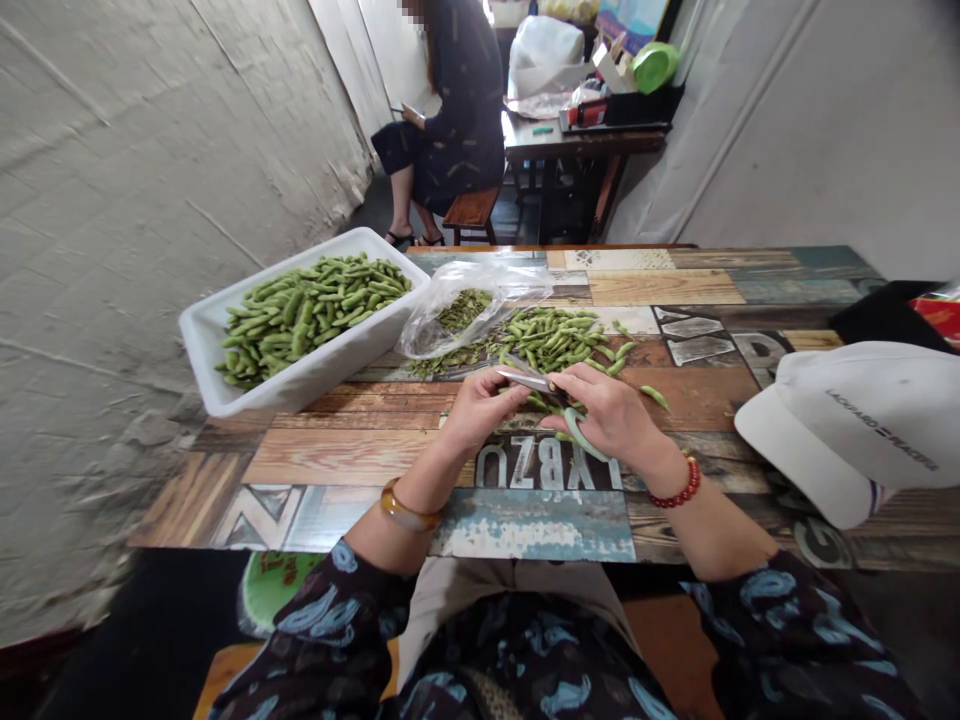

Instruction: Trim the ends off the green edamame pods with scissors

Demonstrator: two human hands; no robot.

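My right hand [611, 405] is closed around a pair of scissors [576, 430] with pale green handles. Their blades point left, reaching the fingertips of my left hand [484, 405]. That hand is pinched closed, and whatever lies between its fingers is hidden. Just beyond both hands is a loose pile of green edamame pods [555, 335], with a few strays to its right. Small trimmed bits [457, 358] lie left of the pile, beside a clear plastic bag [424, 325] that holds more of them. A white plastic tub [300, 385] full of pods stands at the left.
A white cap [862, 420] rests at the right of the wood-patterned table [360, 455]. Rough white walls flank the table. Farther back, a person [461, 100] sits on a wooden stool [471, 208] beside a cluttered side table [570, 145]. Below the near-left edge is a green container [274, 590].
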